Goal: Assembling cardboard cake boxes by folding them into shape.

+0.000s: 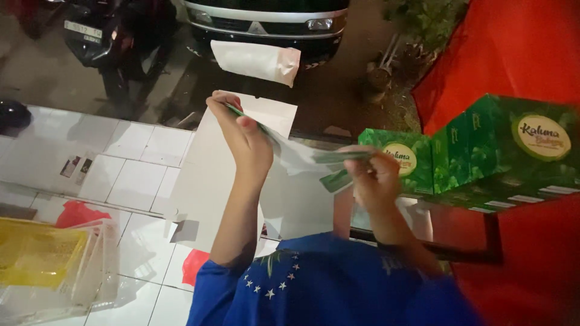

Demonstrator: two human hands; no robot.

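My left hand (244,142) is raised and pinches one end of a thin clear plastic wrapper (296,158) with a green edge. My right hand (374,178) grips the other end, together with a flat green pack (338,175). The wrapper is stretched between both hands, above a white cardboard sheet (205,181). Both arms wear blue sleeves. Just right of my right hand stand two green cartons, a small one (417,160) and a larger one (507,151).
The cartons rest on a red-covered table (531,259) with a dark frame. A yellow tray in clear plastic (42,253) lies at lower left on the white tiled floor (133,157), near red plastic scraps (75,212). A parked truck (266,24) and motorbike (109,36) stand beyond.
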